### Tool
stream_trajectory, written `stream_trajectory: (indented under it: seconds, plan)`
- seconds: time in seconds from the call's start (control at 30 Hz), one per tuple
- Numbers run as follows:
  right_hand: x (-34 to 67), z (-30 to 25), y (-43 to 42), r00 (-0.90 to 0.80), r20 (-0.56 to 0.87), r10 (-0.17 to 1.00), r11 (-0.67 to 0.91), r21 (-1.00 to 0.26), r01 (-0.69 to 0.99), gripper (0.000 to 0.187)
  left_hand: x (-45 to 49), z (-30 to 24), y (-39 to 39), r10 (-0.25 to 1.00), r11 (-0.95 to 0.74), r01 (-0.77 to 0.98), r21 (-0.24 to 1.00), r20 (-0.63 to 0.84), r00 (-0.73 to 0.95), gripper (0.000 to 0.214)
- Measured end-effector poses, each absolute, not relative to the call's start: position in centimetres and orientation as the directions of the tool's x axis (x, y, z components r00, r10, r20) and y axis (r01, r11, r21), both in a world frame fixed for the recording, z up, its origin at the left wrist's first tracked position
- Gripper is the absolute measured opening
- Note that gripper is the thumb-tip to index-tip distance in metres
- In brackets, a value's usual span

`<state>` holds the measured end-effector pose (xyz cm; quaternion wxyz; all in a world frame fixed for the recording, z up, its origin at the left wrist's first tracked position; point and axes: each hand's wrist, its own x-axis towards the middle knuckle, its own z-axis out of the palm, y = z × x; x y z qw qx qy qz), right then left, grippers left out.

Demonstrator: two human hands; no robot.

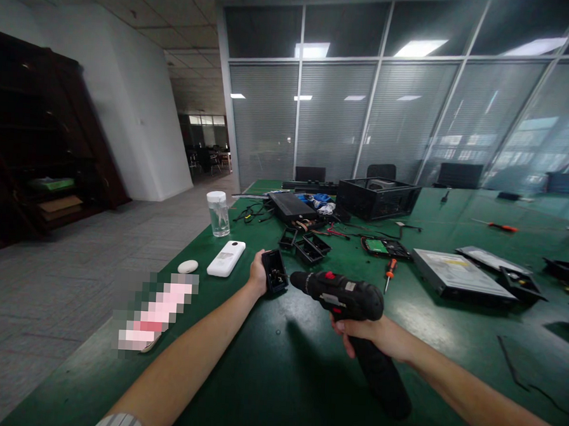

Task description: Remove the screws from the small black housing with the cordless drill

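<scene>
My right hand is wrapped round the grip of a black cordless drill with red buttons. Its chuck points left, towards a small black plastic box that my left hand holds from its left side. The box is tilted with its hollow side showing, and small brassy pieces, too small to name, lie inside. A narrow gap separates chuck and box. Just beyond the box, several black plastic frames lie on the green table.
At the left edge stand a lidded clear jar, a white power bank and a round white object. A black computer case sits at the back. An orange screwdriver and an optical drive lie to the right.
</scene>
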<state>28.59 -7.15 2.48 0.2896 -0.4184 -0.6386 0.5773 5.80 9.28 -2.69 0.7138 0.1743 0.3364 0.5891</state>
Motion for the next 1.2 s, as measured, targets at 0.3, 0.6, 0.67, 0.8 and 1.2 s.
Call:
stream_trajectory:
  seconds: [0.3,0.6,0.67,0.8,1.2]
  plan:
    - [28.39,2.39,-7.1,-0.464,-0.121,0.878,-0.061,-0.988,0.144,0.027,5.68,-2.95,9.41,0.964,0.243,-0.697,0.675,-0.246,0.098,0.031]
    - [28.65,1.79,-6.67,-0.48,-0.109,0.871,-0.035,-0.986,0.16,0.026,5.73,-3.03,9.52,0.965,0.24,-0.708,0.664,-0.244,0.097,0.032]
    - [28.69,1.74,-6.61,-0.478,-0.104,0.872,-0.033,-0.987,0.155,0.027,5.74,-3.04,9.53,0.965,0.239,-0.711,0.661,-0.244,0.097,0.032]
    - [28.58,2.14,-6.84,-0.482,-0.117,0.868,-0.054,-0.988,0.144,0.028,5.69,-3.05,9.48,0.966,0.242,-0.7,0.672,-0.233,0.111,0.033]
    - [28.5,2.57,-7.14,-0.476,-0.099,0.874,-0.036,-0.989,0.14,0.025,5.63,-3.29,9.6,0.969,0.237,-0.678,0.696,-0.223,0.11,0.034]
